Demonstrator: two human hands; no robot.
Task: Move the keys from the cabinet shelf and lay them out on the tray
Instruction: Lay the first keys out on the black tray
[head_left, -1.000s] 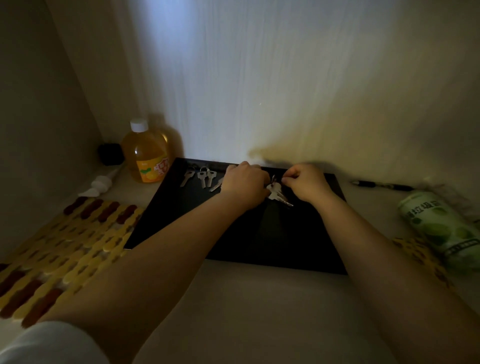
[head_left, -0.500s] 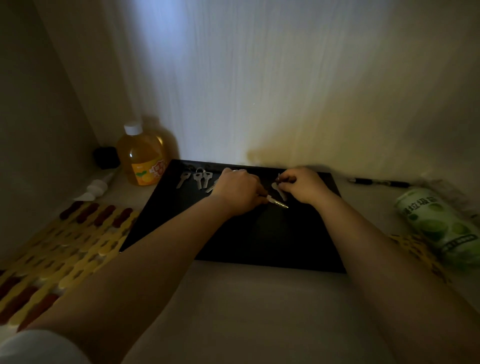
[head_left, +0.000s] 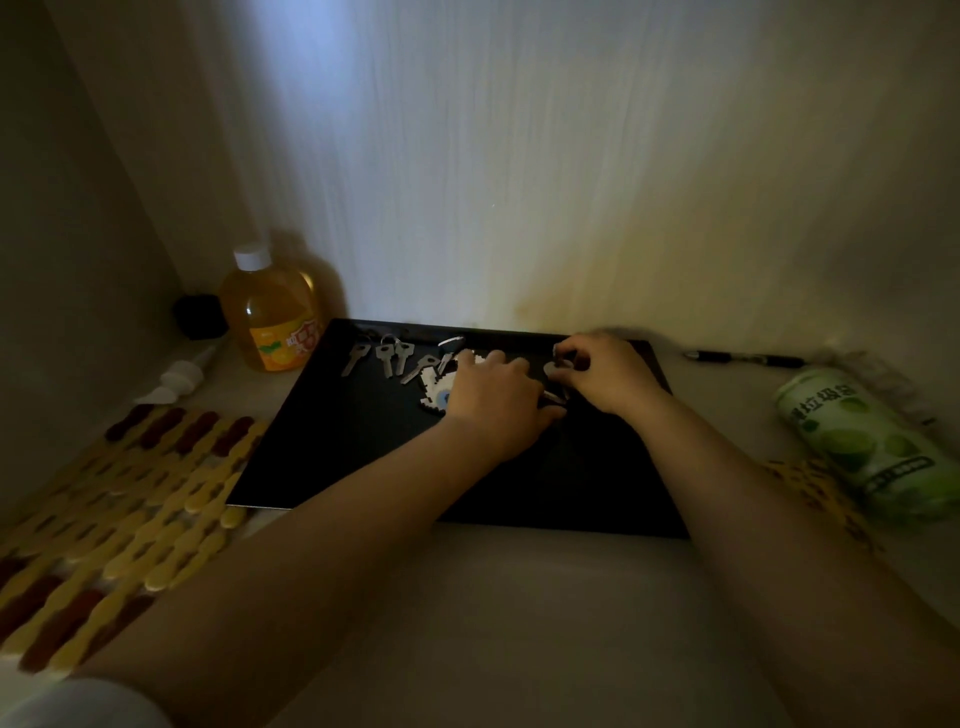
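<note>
A black tray (head_left: 363, 447) lies on the dim cabinet shelf against the back wall. Several silver keys (head_left: 387, 357) lie in a row along its far left part. A white pixel-style keychain charm (head_left: 434, 388) shows beside my left hand (head_left: 491, 402), which rests palm down on the tray with a key blade poking out under its fingers. My right hand (head_left: 605, 374) sits just to the right, fingertips pinched on a silver key (head_left: 553, 368) near the tray's far edge. Both hands are close together and hide part of the key bunch.
An orange drink bottle (head_left: 270, 312) stands left of the tray with a small black object (head_left: 200, 317) behind it. A white nozzle piece (head_left: 179, 379) and a yellow-and-brown mat (head_left: 119, 499) lie at left. A green roll (head_left: 862, 441) and a pen (head_left: 743, 358) lie at right.
My left hand has slid a little toward me and uncovered the white charm. My right hand has lifted its fingers onto a key near the far edge.
</note>
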